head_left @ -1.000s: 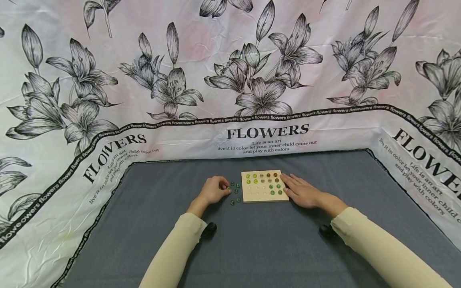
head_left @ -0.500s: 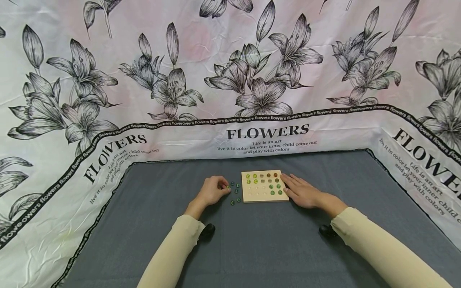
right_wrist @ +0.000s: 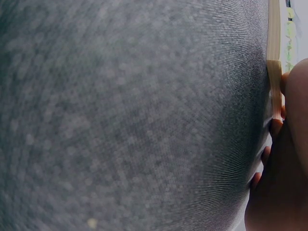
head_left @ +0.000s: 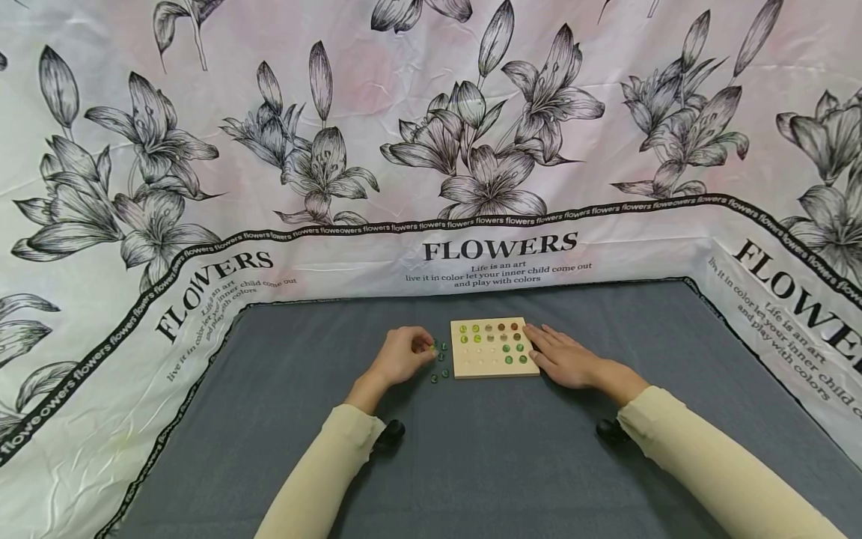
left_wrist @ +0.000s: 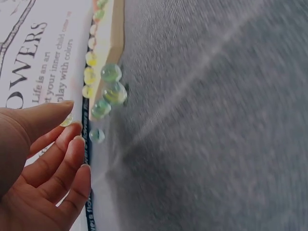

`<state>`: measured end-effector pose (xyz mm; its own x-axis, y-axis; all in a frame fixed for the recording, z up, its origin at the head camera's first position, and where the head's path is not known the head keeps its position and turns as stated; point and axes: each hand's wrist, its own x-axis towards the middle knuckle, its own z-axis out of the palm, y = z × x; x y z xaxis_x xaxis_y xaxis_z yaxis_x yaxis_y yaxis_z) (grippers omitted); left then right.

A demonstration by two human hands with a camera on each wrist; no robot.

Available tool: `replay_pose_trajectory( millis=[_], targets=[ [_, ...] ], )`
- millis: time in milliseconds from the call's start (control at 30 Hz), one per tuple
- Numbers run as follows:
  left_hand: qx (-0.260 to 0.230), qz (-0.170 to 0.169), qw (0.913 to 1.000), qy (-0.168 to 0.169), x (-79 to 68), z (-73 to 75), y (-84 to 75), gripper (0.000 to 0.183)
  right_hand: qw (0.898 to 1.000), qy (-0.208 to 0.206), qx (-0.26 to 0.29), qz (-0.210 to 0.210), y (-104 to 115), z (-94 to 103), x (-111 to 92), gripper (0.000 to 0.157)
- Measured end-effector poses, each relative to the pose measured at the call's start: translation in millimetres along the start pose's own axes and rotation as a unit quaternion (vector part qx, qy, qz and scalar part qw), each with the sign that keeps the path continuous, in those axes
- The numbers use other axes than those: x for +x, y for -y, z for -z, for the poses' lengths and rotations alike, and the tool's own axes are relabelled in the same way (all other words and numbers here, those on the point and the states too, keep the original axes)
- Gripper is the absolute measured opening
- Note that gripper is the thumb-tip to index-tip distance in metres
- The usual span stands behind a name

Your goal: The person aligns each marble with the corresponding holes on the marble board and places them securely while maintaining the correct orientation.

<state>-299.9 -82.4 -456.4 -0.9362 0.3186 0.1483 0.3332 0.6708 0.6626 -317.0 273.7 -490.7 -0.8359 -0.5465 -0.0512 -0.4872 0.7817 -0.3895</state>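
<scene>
My left hand (head_left: 404, 353) pinches a small yellowish glass marble (left_wrist: 66, 121) between thumb and index fingertip, the other fingers loosely bent. It hovers just left of a pale wooden board (head_left: 478, 370). Loose green marbles (left_wrist: 111, 73) lie between that hand and the board. Rows of shallow hollows cover the board. Yellow marbles (head_left: 476, 339) fill the back left, pale and reddish-brown ones (head_left: 517, 337) follow to the right, and green ones (head_left: 523, 359) sit front right. The front-left hollows hold none. My right hand (head_left: 569, 362) rests flat with straight fingers along the board's right edge.
A dark grey cloth (head_left: 471, 464) covers the table. Behind and at both sides stands a white curtain (head_left: 357, 262) printed with flowers and lettering. Black wrist cameras (head_left: 389, 434) sit under both cuffs.
My left hand, with the marble in its fingertips, has shifted slightly right and up, over the nearest loose green marbles. The right hand and the board stay put.
</scene>
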Motion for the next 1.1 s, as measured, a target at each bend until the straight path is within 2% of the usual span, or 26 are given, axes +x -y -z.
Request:
replay_pose_trajectory(
  millis=[200,433,767,1100],
  targets=[
    [0.005,-0.014,0.9999,0.008,2.1,-3.6,-10.1,0.017,1.000,0.003,0.006,-0.007,1.1,0.5,1.0,0.062],
    [-0.001,-0.030,0.9995,0.013,5.4,-9.8,-21.2,0.017,1.000,-0.003,0.000,0.004,4.5,2.9,-2.1,0.063],
    [-0.008,-0.053,0.9981,0.031,11.6,-27.0,-33.9,0.012,1.000,-0.003,0.003,-0.005,2.8,-3.6,-2.7,0.063],
    [0.006,-0.075,0.9968,0.028,24.7,-46.5,-45.0,0.008,1.000,-0.005,-0.002,-0.006,4.9,-6.3,-3.7,0.062]
  ],
)
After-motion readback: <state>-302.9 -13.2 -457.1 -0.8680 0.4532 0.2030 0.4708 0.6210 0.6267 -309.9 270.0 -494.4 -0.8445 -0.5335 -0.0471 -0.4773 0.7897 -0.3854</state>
